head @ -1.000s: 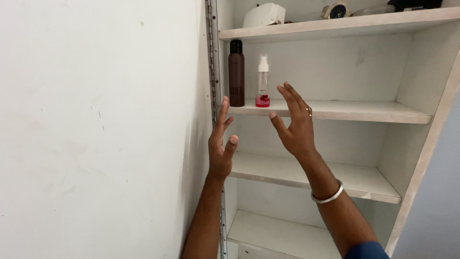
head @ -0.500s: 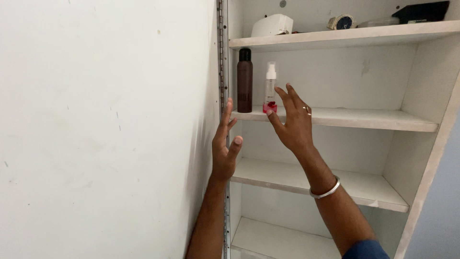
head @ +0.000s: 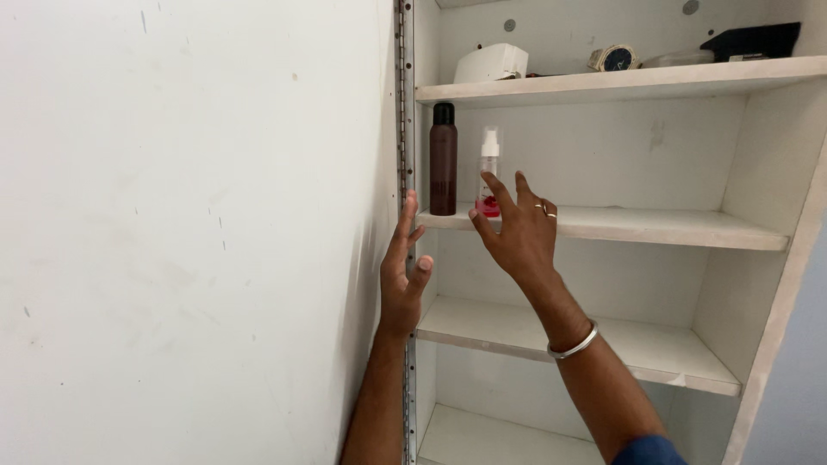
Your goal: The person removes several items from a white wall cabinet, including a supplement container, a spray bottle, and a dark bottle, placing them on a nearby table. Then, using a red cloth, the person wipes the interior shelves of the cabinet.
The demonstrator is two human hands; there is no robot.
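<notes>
My right hand (head: 515,231) is raised with fingers spread, holding nothing, its fingertips just in front of a small clear spray bottle (head: 489,164) with red inside. That bottle stands on a white shelf (head: 655,226) beside a tall dark brown spray can (head: 443,159). My left hand (head: 401,274) is open with fingers up, close to the hinged edge of the white cupboard door (head: 189,232). A ring and a silver bangle (head: 572,344) are on my right hand and wrist.
The top shelf (head: 620,83) carries a white box (head: 491,63), a wristwatch (head: 613,58) and a black object (head: 749,40). Two lower shelves (head: 603,344) are below. A long metal hinge (head: 402,95) runs down the door's edge.
My right hand has moved left and lower, nearer to the small spray bottle. The view has tilted so the shelves sit lower in frame. My left hand barely shifted.
</notes>
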